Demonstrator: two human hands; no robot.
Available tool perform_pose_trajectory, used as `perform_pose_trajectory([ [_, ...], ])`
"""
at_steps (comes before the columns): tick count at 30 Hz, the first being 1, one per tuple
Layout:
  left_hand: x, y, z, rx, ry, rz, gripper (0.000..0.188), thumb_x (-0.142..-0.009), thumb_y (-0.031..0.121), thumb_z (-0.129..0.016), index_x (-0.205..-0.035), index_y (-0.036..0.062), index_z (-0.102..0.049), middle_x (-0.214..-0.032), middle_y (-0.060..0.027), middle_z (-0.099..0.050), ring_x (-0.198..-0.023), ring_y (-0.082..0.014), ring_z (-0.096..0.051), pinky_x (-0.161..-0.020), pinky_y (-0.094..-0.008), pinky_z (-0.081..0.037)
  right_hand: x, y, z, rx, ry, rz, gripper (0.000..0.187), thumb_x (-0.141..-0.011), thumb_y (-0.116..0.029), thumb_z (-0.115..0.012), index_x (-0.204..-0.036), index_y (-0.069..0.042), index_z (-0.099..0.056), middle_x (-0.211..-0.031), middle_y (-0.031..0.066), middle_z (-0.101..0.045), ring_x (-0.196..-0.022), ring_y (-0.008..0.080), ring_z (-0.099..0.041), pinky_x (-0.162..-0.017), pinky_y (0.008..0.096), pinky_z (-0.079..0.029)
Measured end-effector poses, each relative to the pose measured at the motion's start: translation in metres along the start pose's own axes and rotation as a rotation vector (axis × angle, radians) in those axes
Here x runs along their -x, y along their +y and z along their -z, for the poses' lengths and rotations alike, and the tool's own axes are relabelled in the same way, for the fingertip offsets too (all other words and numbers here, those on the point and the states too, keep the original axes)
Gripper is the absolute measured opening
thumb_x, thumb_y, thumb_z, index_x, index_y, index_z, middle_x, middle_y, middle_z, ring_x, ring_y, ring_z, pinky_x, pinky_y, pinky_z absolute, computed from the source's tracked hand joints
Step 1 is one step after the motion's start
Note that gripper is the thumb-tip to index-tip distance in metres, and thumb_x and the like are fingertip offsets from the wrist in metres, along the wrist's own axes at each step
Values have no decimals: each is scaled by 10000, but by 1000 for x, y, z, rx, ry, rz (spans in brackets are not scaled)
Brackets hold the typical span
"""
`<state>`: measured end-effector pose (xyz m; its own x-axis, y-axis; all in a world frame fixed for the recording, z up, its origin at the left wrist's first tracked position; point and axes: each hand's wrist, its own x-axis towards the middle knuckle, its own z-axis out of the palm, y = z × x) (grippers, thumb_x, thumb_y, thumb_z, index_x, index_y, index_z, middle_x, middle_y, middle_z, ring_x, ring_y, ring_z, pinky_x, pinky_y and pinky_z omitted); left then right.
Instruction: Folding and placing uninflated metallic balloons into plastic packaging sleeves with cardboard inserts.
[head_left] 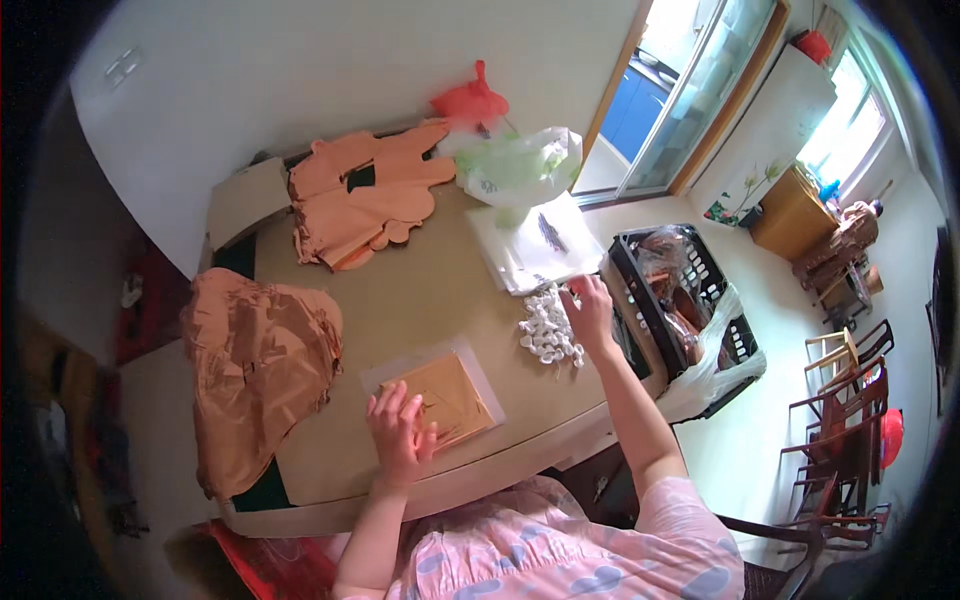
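My left hand (398, 430) rests with its fingers apart on the left edge of a flat, folded rose-gold foil piece (455, 395). That piece lies on a clear plastic sleeve (482, 378) near the front of the table. Farther right, my right hand (588, 310) is at the edge of a pile of small white coiled pieces (548, 328), fingers curled together; what they hold, if anything, is hidden. Behind the pile lies a stack of clear plastic bags (525, 240) with a dark mark on top.
Crumpled rose-gold foil sheets lie at the left (255, 365) and back (375, 195) of the table (400, 300). A whitish-green plastic bag (525, 165) and a red bag (470, 100) stand behind. At the right is a black crate (690, 300) of foil. Chairs (840, 400) line the far right.
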<state>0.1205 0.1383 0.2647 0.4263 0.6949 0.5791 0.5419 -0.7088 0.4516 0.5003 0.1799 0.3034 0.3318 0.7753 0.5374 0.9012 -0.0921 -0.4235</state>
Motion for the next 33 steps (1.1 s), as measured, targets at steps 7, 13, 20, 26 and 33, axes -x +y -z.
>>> perform_pose_trajectory([
  [7,2,-15,4,98,402,405,252,-936,98,-513,-1166,5,-553,-1232,-191,-557,-1142,-355,-519,-991,-459,-393,-77,24,-88,103,-273,-168,471,-722,-423,-785,-1038,-123,-606,-1040,136,-602,-1037,351,-544,-912,445,-446],
  [13,0,-14,3,70,379,368,224,-941,108,-511,-1137,8,-556,-1201,-182,-570,-1111,-355,-533,-964,-446,-411,-79,41,-96,3,-200,-218,101,-851,-233,-622,-859,-164,-694,-879,119,-641,-893,332,-605,-823,440,-497],
  [20,-4,-13,3,135,363,435,253,-908,106,-567,-1144,16,-550,-1195,-171,-565,-1128,-348,-525,-978,-444,-412,-33,-58,-61,-312,-313,478,127,-799,-155,-683,-914,-181,-730,-860,32,-609,-912,245,-588,-783,387,-445],
  [26,-2,-17,-2,53,370,415,166,-865,82,-586,-1014,29,-535,-1039,-155,-581,-1029,-351,-539,-892,-446,-435,-19,-99,-110,-217,-423,632,142,-801,-187,-666,-931,-214,-715,-963,21,-623,-984,259,-572,-835,403,-434],
  [33,3,-22,-10,88,393,483,127,-815,33,-562,-919,44,-489,-903,-147,-533,-899,-345,-525,-799,-444,-427,-8,-108,-121,-220,-365,577,182,-821,-194,-655,-996,-166,-691,-985,83,-626,-999,303,-575,-843,437,-460],
])
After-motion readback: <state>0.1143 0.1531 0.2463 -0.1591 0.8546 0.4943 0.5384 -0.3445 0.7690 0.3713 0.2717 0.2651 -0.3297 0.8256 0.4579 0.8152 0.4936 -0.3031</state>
